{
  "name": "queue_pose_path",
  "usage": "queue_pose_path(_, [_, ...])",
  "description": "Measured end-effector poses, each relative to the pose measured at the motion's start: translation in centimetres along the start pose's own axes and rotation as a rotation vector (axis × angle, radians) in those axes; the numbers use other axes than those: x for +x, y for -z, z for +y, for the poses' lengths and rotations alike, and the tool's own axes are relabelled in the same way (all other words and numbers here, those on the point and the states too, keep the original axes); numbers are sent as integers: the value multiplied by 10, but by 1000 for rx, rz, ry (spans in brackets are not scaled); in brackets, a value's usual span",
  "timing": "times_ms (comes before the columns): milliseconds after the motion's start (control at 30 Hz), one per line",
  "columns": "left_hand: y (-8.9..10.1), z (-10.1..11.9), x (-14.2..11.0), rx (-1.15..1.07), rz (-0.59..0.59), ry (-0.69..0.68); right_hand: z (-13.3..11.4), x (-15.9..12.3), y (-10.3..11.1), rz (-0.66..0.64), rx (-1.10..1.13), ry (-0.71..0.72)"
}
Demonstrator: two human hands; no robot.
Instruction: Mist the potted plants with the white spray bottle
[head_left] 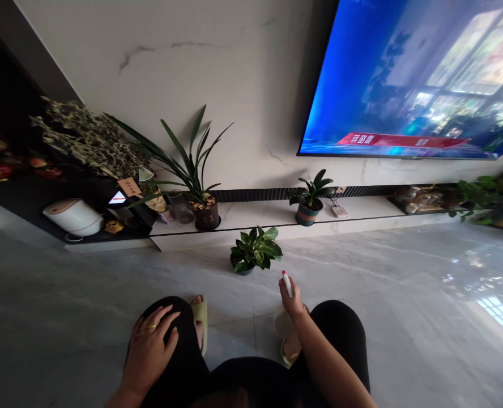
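Right hand (293,299) is wrapped around a small white spray bottle with a red-tipped nozzle (286,282), fingers closed on its neck, nozzle poking up above the knuckles and aimed far, toward the wall. Bottle body is mostly hidden behind the hand, so can't tell how full it is. Directly ahead of the nozzle, a bit to the left and near it, a small leafy green plant in a dark round pot (255,251) sits on the grey polished tile floor (404,317), just in front of the low white marble-look ledge (268,218). Left hand (149,347) lies flat on the left knee, fingers spread, gold ring on one finger, holding nothing; well apart from the bottle. Person is crouching in black trousers, pale yellow-green slippers (200,317) on the floor between the knees. On the ledge: a tall narrow-leaved plant in a brown pot (204,212) left of centre, a short broad-leaved plant in a teal striped pot (308,209) to its right. Far left, a white rounded appliance (73,216) on a dark shelf. Wall-mounted flat screen showing a blue picture (413,85) upper right.
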State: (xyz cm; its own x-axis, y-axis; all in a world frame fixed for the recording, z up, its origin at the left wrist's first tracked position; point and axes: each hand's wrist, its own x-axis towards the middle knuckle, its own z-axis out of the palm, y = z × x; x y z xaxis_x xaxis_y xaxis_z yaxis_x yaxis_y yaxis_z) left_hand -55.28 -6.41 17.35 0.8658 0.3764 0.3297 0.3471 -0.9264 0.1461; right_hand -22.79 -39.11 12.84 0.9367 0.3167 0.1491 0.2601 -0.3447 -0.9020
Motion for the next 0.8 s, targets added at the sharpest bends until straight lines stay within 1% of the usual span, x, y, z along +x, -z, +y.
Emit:
queue_pose_path(133, [1,0,-2,-3,-13,33,0,1,0,1,11,-14])
queue_pose_path(233, [2,0,-4,-2,-7,39,-4,0,0,-4,20,1])
queue_pose_path(400, [4,0,-5,-15,-1,33,-15,0,-1,25,5,62])
queue_pose_path(567, [4,-1,-6,-16,7,35,-23,2,-2,-27,-2,124])
queue_pose_path(733, [3,-1,-9,-25,12,38,-24,-6,-10,-30,-34,192])
queue_pose_path(800, [4,-1,-9,-19,14,36,-24,-8,-12,-50,-54,214])
